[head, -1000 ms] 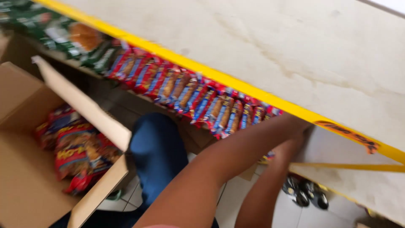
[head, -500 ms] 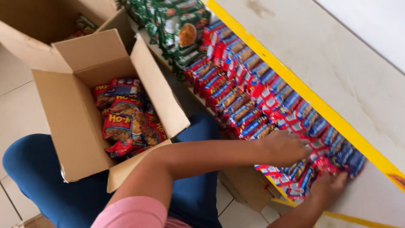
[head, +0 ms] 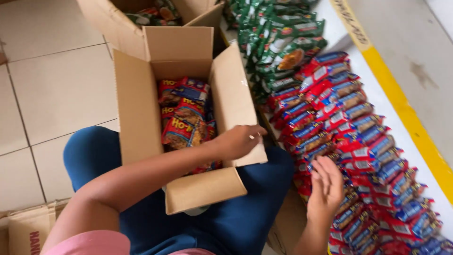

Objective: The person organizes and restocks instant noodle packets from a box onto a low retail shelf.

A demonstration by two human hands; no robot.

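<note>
A flattened piece of cardboard [head: 23, 226] is lying on the pale tiled floor [head: 52, 94], well to the left of the open cardboard box [head: 137, 113] that everything here is gathering around. The person is sitting behind that box in blue trousers [head: 89, 156], with the box resting against their knees. Inside the box, red and orange snack packets [head: 186, 120] are lying in a loose pile, filling its lower part. Beyond the box, at its far side, a second open carton [head: 108, 23] is standing with green packets showing inside.

The left hand [head: 240, 140] is reaching across the box and resting at its right-hand flap, fingers curled loosely against the cardboard; I cannot tell whether it is actually pinching the flap or only touching it. It is holding no packet.

To the right of the box, the right hand [head: 325, 186] is hovering with fingers spread and relaxed, gripping nothing, just above the rows of red and blue packets [head: 358, 137] standing on the shelf. Farther along that shelf, beyond the red rows, green packets [head: 283, 42] are stacked. A yellow strip [head: 406, 108] is running along the shelf edge at the far right of the box.
</note>
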